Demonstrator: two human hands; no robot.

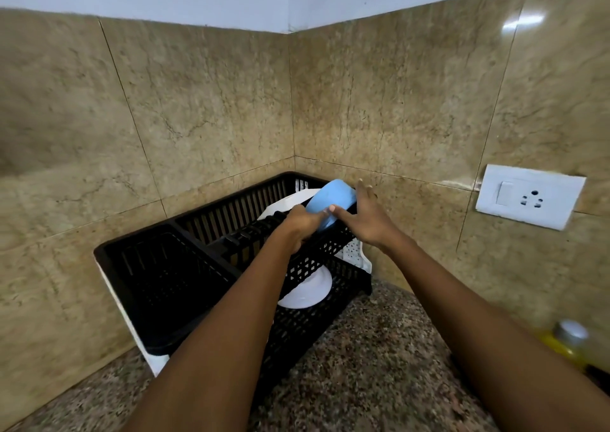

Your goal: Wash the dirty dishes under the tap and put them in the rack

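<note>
Two hands work at the far right corner of the black rack, which sits in the corner of the granite counter against the tiled walls. The left hand curls its fingers round the lower edge of the blue dish, which stands tilted in the rack's far slots, while the right hand lies with straight, spread fingers against its right side, steadying it. To finish this well, I would ease the dish's rim down between two ribs until it stands by itself, then let go with the steadying hand last. By count: one blue dish; one large white plate upright just behind it; one white plate low at the rack's near side, partly hidden by the left arm. One wall socket is at the right, and one blurred yellow bottle stands at the counter's right edge.
</note>
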